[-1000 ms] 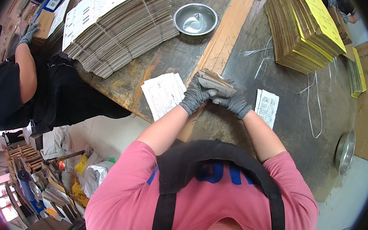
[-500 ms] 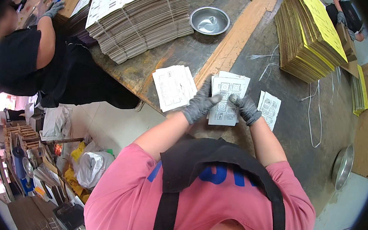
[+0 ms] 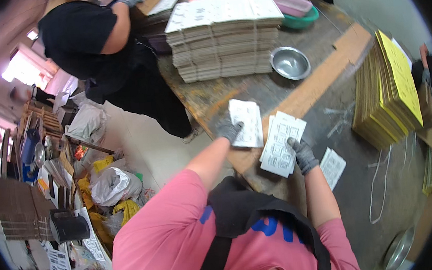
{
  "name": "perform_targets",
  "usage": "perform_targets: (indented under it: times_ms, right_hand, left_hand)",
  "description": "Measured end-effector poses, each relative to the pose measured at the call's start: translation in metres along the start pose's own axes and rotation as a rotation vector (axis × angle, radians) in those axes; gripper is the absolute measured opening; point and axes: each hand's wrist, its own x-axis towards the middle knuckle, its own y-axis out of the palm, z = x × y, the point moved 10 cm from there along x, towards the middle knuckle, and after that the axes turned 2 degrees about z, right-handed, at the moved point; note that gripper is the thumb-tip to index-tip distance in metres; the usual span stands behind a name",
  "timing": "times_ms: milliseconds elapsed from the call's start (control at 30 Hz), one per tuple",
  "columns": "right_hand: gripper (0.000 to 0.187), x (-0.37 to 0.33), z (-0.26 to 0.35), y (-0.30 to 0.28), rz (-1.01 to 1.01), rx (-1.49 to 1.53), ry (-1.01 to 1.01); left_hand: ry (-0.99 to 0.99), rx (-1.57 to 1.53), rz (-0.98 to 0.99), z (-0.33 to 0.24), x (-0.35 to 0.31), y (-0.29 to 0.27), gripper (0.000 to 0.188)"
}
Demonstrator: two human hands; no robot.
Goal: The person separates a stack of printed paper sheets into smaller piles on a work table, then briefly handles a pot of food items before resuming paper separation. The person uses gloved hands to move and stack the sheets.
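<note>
The cards I hold make a slim stack point(image 3: 283, 142) of flat white sheets, printed on top in dark lines with rows of small framed shapes, some of them rings. Its edges are not squared: a few sheets stick out along the left side and at the lower right corner. It sits over the part of the table point(image 3: 355, 200) nearest me, just in from the left edge, by the near end of the wooden board point(image 3: 324, 82). I cannot tell whether its underside rests on anything.

My gloved right hand point(image 3: 304, 155) grips this stack by its right side, thumb pressed on the top sheet. My gloved left hand point(image 3: 230, 131) is at the left side of another white pile point(image 3: 248, 122), close to the table's left edge; whether the fingers have closed around it I cannot tell. A third, smaller pile point(image 3: 333, 167) lies slightly fanned just right of my right wrist.

Half a second ago both my hands were on the stack; now the left has gone over to the pile beside it, and only the right keeps hold. A second ago the stack was tipped up, showing its edges; now its printed face is up.
</note>
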Motion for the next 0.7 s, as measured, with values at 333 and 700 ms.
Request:
perform_targets:
  times_ms: [333, 700]
  right_hand:
    - [0.059, 0.054, -0.009, 0.045, -0.133, 0.105, 0.120]
    - [0.064, 0.057, -0.039, 0.061, -0.237, 0.324, 0.089]
  left_hand:
    - [-0.200, -0.399, 0.491, -0.006, -0.001, -0.010, 0.063]
    - [-0.069, -0.541, 0.953, -0.032, 0.004, 0.040, 0.038]
